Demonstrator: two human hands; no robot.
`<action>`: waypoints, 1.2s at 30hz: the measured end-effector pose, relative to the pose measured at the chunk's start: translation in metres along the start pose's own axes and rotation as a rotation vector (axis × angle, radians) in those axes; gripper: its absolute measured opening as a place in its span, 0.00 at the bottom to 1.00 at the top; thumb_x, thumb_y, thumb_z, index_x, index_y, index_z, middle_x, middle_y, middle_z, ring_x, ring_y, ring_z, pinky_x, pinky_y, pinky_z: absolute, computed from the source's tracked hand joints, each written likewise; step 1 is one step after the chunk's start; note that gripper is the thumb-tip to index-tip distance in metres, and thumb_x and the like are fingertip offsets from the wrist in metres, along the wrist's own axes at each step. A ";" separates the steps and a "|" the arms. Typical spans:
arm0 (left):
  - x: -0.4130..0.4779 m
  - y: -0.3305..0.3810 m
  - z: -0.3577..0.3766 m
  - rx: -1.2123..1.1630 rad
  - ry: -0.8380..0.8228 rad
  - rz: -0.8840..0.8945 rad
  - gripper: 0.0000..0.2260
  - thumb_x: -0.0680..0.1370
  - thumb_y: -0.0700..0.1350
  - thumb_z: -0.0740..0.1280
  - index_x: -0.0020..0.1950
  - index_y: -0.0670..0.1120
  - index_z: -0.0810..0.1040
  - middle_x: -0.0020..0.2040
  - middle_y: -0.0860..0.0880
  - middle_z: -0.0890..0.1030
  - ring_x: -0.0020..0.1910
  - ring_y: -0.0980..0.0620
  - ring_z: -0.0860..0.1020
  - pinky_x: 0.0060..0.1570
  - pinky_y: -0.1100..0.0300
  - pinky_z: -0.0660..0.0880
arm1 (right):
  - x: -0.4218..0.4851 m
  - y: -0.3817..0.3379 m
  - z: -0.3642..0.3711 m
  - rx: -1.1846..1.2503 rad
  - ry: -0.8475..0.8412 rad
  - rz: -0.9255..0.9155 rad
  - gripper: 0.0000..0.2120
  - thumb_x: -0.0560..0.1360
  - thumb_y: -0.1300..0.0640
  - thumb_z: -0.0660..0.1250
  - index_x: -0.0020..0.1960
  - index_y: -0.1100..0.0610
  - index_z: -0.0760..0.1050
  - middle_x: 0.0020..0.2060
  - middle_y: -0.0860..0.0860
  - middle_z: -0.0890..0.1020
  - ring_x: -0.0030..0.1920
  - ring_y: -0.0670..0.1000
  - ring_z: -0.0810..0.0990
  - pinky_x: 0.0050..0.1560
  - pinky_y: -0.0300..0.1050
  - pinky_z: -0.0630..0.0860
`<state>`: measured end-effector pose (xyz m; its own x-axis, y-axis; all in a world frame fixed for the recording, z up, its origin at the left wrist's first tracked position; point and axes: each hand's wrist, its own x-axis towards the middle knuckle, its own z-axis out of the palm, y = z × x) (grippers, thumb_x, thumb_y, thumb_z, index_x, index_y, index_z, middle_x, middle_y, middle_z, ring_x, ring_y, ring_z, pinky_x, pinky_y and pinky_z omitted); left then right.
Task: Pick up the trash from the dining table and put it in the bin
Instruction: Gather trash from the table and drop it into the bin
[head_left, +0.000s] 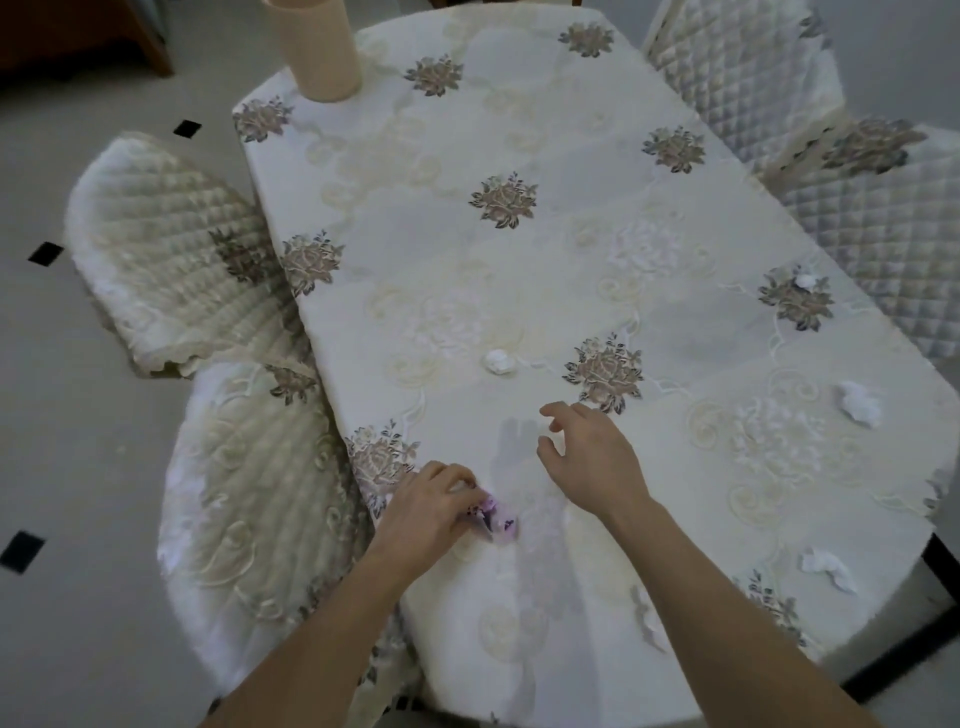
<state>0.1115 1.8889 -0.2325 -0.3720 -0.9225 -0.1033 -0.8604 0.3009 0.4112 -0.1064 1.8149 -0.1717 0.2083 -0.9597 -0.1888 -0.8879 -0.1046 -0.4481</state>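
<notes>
Left hand (434, 506) pinches a pink wrapper (496, 514) on the tabletop (519, 130); right hand (587, 457) hovers unclenched, empty — reach forward for the paper ball (500, 359) (pinch gently), then others.

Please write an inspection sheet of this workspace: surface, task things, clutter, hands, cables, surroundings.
Surface: dining table under a cream floral tablecloth.
Task things: four white crumpled paper pieces lie on the cloth: centre piece, far right piece, right piece, near right piece. The beige bin stands at the far left corner.
Clutter: nothing seen apart from the trash.
Hands: left hand closed on a pink wrapper at the table's near left edge; right hand open, empty, above the cloth.
Cables: nothing seen.
Surroundings: quilted chair covers both sides, tiled floor.
</notes>
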 end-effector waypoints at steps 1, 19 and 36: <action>0.002 -0.001 0.002 -0.011 0.018 0.000 0.09 0.71 0.51 0.72 0.50 0.56 0.82 0.52 0.56 0.80 0.49 0.49 0.76 0.42 0.54 0.75 | 0.012 0.001 0.001 0.018 -0.009 -0.003 0.18 0.77 0.53 0.63 0.66 0.53 0.74 0.53 0.50 0.81 0.56 0.54 0.76 0.50 0.48 0.75; 0.029 -0.022 -0.023 -0.709 0.461 -0.645 0.09 0.78 0.52 0.68 0.42 0.47 0.78 0.40 0.54 0.84 0.40 0.56 0.82 0.41 0.52 0.78 | 0.134 -0.011 0.043 -0.094 -0.107 -0.074 0.13 0.76 0.51 0.65 0.59 0.53 0.78 0.48 0.55 0.77 0.50 0.59 0.78 0.42 0.49 0.74; 0.036 0.034 -0.093 -0.842 0.471 -0.573 0.09 0.79 0.48 0.68 0.40 0.48 0.78 0.37 0.52 0.83 0.37 0.51 0.80 0.34 0.63 0.70 | 0.031 -0.038 -0.047 0.380 0.219 0.076 0.03 0.74 0.48 0.68 0.46 0.46 0.77 0.38 0.41 0.82 0.38 0.38 0.80 0.39 0.43 0.74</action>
<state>0.1009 1.8436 -0.1383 0.3255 -0.9254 -0.1943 -0.2865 -0.2924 0.9124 -0.0855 1.7771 -0.1190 0.0196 -0.9979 -0.0622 -0.6751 0.0327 -0.7370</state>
